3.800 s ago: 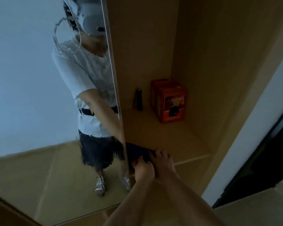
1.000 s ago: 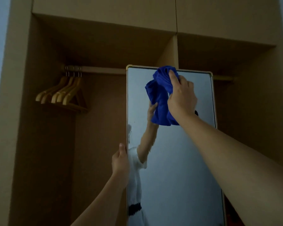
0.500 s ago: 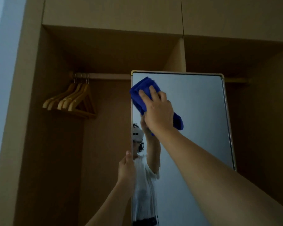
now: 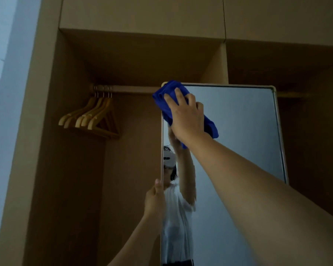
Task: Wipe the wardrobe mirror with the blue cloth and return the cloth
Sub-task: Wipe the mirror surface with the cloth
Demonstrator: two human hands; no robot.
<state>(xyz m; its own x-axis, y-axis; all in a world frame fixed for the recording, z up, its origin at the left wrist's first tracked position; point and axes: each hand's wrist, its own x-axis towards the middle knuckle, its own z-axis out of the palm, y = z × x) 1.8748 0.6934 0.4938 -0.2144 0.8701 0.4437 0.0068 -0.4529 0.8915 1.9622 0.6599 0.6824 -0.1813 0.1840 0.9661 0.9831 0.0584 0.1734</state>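
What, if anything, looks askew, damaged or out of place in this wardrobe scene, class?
Nothing stands out. The wooden hangers hang bunched on the rail, the mirror looks uncracked, the left hand grips its edge, and the right hand presses the blue cloth at its top-left corner.

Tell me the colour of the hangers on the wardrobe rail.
Light natural wood, pale tan; the hangers show in the head view.
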